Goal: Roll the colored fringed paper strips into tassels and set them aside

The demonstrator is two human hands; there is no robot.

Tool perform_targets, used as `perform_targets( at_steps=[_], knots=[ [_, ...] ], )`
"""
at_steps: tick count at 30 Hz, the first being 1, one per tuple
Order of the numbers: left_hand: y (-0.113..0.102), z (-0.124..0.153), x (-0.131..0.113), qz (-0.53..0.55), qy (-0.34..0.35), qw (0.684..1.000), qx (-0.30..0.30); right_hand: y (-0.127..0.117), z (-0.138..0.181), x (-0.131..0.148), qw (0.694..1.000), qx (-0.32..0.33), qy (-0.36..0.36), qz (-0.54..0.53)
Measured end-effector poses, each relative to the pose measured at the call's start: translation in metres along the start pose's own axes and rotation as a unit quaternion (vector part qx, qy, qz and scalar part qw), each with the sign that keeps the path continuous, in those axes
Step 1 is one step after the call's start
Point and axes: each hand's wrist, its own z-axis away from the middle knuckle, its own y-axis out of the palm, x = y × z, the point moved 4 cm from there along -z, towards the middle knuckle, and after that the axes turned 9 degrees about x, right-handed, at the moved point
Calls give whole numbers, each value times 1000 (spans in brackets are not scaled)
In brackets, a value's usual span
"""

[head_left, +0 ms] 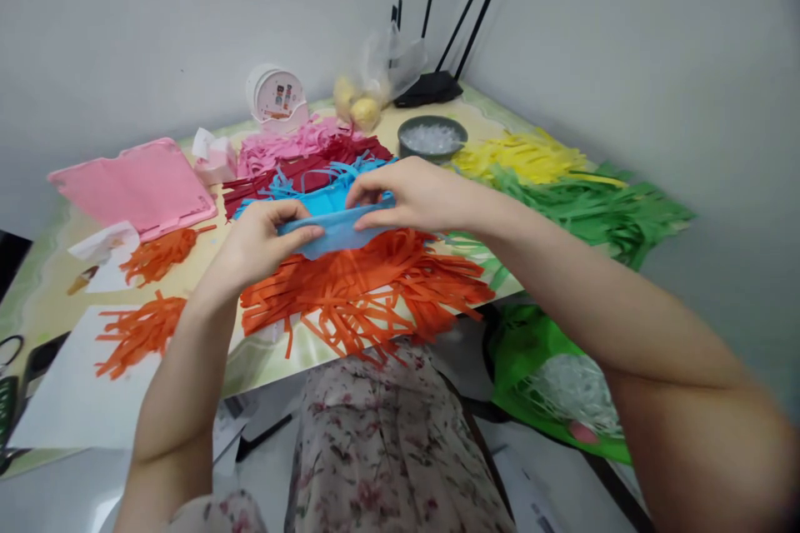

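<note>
Between my two hands a light blue sheet of crepe paper is stretched, its near edge folded over. My left hand is closed on its left end, thumb on top. My right hand pinches the right end between thumb and fingers. Behind it, blue fringed strips spread out; I cannot tell whether they belong to the same sheet. Just below my hands lies a heap of orange fringed paper. Dark red fringe and pink fringe lie farther back.
Yellow fringe and green fringe cover the table's right side. A dark bowl of clear bits and a black router stand behind. Left are a pink folder-like item, small orange tassels and white paper. A green bag is below.
</note>
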Motion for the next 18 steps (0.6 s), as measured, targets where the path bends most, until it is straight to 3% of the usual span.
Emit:
perform_targets(
  at_steps=[4,12,18],
  knots=[
    [-1,-1,-1,-36,7,999,-28,4,-8,8,999,-12,3,44],
    [-4,-4,-5,-14,-10,996,90,-9,-6,15,998,27,-16,50],
    [-4,-6,-8,-14,3,996,86,-12,-5,13,999,27,-27,33]
  ],
)
